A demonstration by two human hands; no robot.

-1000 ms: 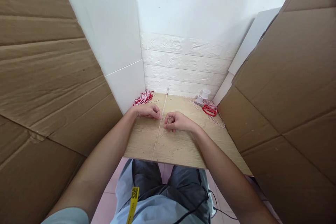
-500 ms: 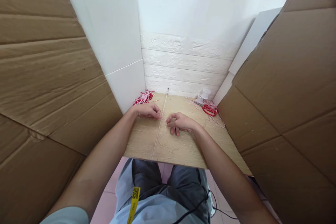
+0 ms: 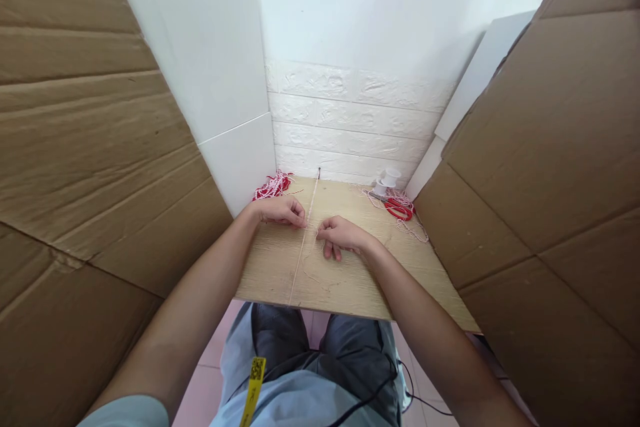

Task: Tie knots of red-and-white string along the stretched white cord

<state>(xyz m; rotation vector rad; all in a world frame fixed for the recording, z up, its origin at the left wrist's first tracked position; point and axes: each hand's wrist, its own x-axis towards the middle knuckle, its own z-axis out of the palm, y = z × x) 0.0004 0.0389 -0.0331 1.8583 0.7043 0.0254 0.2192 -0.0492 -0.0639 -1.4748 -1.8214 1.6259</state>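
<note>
A pale cord (image 3: 301,257) runs taut from a dark peg (image 3: 319,173) at the wall down to the front edge of the wooden board (image 3: 265,273). Left of the cord, my left hand (image 3: 284,211) pinches thin thread close beside it. On the cord's right side, my right hand (image 3: 340,235) has thumb and index finger closed on the thread, the other fingers curled loosely below. A fine loose end (image 3: 317,279) curves over the board under my right hand.
Red and pink-white cords (image 3: 274,185) lie piled at the back left. Red-handled scissors (image 3: 399,209), white spools (image 3: 390,177) and tangled pink cord are at the back right. Cardboard panels (image 3: 100,147) flank both sides.
My right hand has shifted very slightly and its thumb and index finger are closer together. The thread's loose end lies differently on the board. My left hand stays nearly in place.
</note>
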